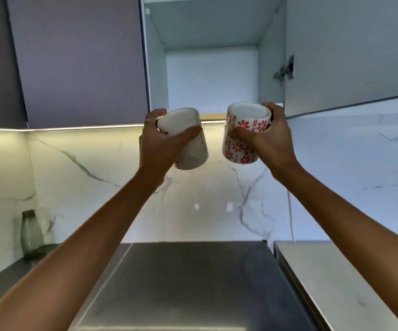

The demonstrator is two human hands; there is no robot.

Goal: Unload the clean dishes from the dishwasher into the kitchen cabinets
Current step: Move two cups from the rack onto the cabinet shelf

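Note:
Both arms reach up toward an open wall cabinet (212, 75) whose white inside shows no dishes. My left hand (156, 139) grips a plain white mug (190, 151) with small dark specks, tilted with its rim leaning left. My right hand (268, 139) grips a white mug with red flowers and stripes (243, 134), held nearly upright, thumb across its front. Both mugs hang just below the cabinet's bottom edge, a hand's width apart.
The cabinet door (350, 51) swings open to the right, its hinge showing. A closed grey cabinet front (80, 60) lies to the left. Below is a steel counter (188, 283), a marble backsplash (97, 177), and a green glass bottle (31, 235) in the left corner.

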